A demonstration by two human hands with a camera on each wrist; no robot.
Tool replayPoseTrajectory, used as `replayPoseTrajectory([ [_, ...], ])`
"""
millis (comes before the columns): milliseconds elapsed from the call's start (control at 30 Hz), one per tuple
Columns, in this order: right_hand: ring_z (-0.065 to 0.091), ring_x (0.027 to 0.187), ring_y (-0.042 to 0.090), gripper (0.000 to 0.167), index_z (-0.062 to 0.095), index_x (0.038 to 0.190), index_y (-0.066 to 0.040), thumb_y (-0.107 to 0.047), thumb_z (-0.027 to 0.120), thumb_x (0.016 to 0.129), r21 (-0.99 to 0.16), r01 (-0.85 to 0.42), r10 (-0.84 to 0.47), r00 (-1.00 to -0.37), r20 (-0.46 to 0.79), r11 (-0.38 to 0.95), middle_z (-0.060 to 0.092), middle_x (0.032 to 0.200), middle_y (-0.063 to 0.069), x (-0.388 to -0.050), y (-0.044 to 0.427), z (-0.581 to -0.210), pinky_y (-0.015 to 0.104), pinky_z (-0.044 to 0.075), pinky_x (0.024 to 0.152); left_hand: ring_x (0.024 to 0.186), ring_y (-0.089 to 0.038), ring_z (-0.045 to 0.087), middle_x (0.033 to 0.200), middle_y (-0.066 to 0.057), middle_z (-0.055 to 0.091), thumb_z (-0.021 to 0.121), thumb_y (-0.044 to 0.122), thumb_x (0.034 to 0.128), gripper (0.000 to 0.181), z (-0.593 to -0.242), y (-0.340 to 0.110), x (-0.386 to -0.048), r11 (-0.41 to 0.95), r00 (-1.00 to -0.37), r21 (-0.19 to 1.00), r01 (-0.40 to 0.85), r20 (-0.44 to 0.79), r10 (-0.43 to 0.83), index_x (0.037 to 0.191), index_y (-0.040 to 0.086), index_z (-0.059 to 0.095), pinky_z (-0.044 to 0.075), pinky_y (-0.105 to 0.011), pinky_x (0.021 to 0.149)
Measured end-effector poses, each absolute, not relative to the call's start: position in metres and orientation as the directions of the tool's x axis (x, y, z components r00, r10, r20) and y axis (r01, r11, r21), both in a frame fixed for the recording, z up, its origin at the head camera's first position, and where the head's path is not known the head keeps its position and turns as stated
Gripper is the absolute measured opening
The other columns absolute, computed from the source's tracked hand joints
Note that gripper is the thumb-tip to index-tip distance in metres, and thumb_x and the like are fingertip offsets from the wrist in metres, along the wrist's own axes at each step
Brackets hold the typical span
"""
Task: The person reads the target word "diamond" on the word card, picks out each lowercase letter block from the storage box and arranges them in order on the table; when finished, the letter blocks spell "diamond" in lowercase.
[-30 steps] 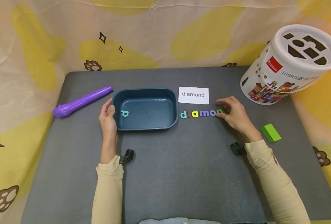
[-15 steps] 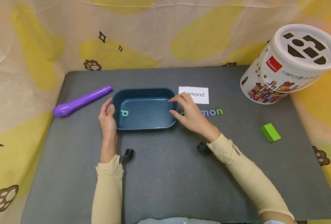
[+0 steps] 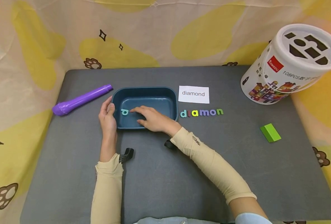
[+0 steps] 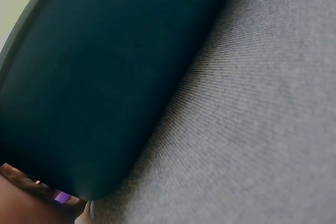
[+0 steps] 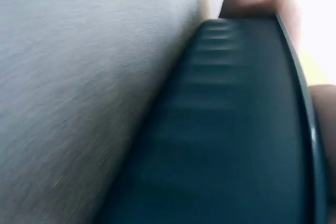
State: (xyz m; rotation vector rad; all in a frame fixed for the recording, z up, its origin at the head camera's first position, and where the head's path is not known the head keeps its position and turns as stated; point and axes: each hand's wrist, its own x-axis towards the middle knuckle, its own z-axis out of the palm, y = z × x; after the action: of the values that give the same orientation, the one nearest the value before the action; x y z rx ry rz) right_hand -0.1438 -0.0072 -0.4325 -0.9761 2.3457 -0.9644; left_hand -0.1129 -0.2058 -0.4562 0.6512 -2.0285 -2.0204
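Note:
A dark blue tray (image 3: pixel 157 101) stands on the grey table. My left hand (image 3: pixel 108 119) grips its left end, the thumb at the rim; the left wrist view shows the tray's outer wall (image 4: pixel 105 77) beside that hand (image 4: pixel 31 200). Inside, near the left end, lies a teal letter (image 3: pixel 124 112), resembling a d turned round. Over the tray reaches my right hand (image 3: pixel 154 119), thumb and forefinger apart, fingertips just right of this letter and holding nothing visible. Right of the tray, colored letters (image 3: pixel 204 113) lie in a row reading "diamon", below a white card (image 3: pixel 193 94) printed "diamond".
A purple microphone-shaped tube (image 3: pixel 82 100) lies left of the tray. At the back right stands a large white bucket (image 3: pixel 283 71) with a slotted lid. A green block (image 3: pixel 270 133) rests on the right side of the table. Patterned cloth (image 3: pixel 143 34) hangs behind.
My right hand has left the green n at the row's right end and moved left across the letters into the tray. The left hand has stayed on the tray's end.

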Motion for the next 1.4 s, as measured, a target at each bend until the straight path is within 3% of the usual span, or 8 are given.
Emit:
replayPoseTrajectory([
  [300,0.040,0.137,0.023,0.057,0.040,0.165,-0.028,-0.025,0.057,0.111,-0.658,-0.475,-0.752,-0.622,-0.219,0.584,0.041,0.164,0.005,-0.158,-0.034,-0.436,0.042,0.041,0.115,0.145,-0.015,0.040,0.159,-0.009,0.050,0.046,0.021,0.1140,0.043,-0.454,-0.205,-0.113,-0.035,-0.886,0.985,-0.166,-0.165,-0.433,0.156,0.017,0.054,0.027,-0.035,0.124],
  [467,0.039,0.141,0.025,0.049,0.051,0.159,-0.024,-0.027,0.057,0.111,-0.631,-0.487,-0.744,-0.629,-0.226,0.604,0.038,0.166,0.004,-0.160,-0.035,-0.436,0.041,0.041,0.117,0.148,-0.015,0.039,0.163,-0.008,0.048,0.046,0.020,0.1140,0.042,-0.454,-0.204,-0.113,-0.043,-0.886,0.986,-0.162,-0.164,-0.434,0.155,0.016,0.054,0.026,-0.035,0.126],
  [633,0.047,0.137,0.025,0.034,0.068,0.143,-0.017,-0.019,0.061,0.109,-0.631,-0.493,-0.731,-0.658,-0.179,0.599,0.050,0.155,0.005,-0.160,-0.031,-0.436,0.039,0.041,0.119,0.145,-0.016,0.043,0.160,-0.011,0.052,0.047,0.016,0.1132,0.042,-0.455,-0.202,-0.115,-0.041,-0.883,0.989,-0.139,-0.143,-0.447,0.154,0.011,0.055,0.030,-0.031,0.121],
  [733,0.056,0.126,0.022,0.026,0.075,0.130,-0.017,-0.014,0.065,0.107,-0.598,-0.507,-0.710,-0.687,-0.156,0.621,0.058,0.139,0.004,-0.159,-0.027,-0.436,0.036,0.047,0.111,0.143,-0.016,0.045,0.158,-0.012,0.054,0.048,0.015,0.1129,0.042,-0.455,-0.202,-0.114,-0.038,-0.878,0.990,-0.133,-0.135,-0.458,0.153,0.009,0.055,0.031,-0.030,0.119],
  [833,0.062,0.109,0.020,0.017,0.077,0.119,-0.015,-0.014,0.068,0.105,-0.556,-0.512,-0.682,-0.717,-0.143,0.655,0.062,0.125,0.003,-0.158,-0.025,-0.434,0.034,0.053,0.093,0.143,-0.015,0.045,0.158,-0.011,0.054,0.048,0.015,0.1127,0.042,-0.455,-0.202,-0.115,-0.037,-0.874,0.990,-0.134,-0.135,-0.466,0.153,0.009,0.056,0.031,-0.028,0.119],
  [1000,0.060,0.093,0.018,0.007,0.075,0.107,-0.011,-0.013,0.069,0.104,-0.526,-0.496,-0.646,-0.751,-0.140,0.691,0.063,0.114,0.004,-0.155,-0.018,-0.432,0.032,0.052,0.078,0.145,-0.015,0.043,0.161,-0.010,0.051,0.048,0.016,0.1130,0.042,-0.454,-0.203,-0.115,-0.034,-0.876,0.990,-0.140,-0.139,-0.462,0.154,0.010,0.055,0.030,-0.028,0.122],
  [1267,0.062,0.096,0.018,0.010,0.074,0.110,-0.012,-0.019,0.070,0.104,-0.625,-0.423,-0.595,-0.799,-0.083,0.656,0.070,0.112,0.003,-0.149,0.003,-0.423,0.034,0.053,0.084,0.143,-0.014,0.045,0.158,-0.011,0.053,0.048,0.014,0.1129,0.042,-0.454,-0.204,-0.115,-0.038,-0.874,0.989,-0.145,-0.147,-0.464,0.154,0.010,0.055,0.031,-0.028,0.122],
  [1400,0.063,0.100,0.017,0.025,0.071,0.123,-0.011,-0.017,0.076,0.100,-0.744,-0.380,-0.540,-0.841,0.030,0.550,0.070,0.114,0.004,-0.145,0.016,-0.416,0.032,0.053,0.089,0.142,-0.013,0.045,0.156,-0.011,0.054,0.047,0.015,0.1130,0.042,-0.455,-0.204,-0.115,-0.040,-0.872,0.988,-0.150,-0.152,-0.466,0.154,0.010,0.055,0.031,-0.028,0.121],
])
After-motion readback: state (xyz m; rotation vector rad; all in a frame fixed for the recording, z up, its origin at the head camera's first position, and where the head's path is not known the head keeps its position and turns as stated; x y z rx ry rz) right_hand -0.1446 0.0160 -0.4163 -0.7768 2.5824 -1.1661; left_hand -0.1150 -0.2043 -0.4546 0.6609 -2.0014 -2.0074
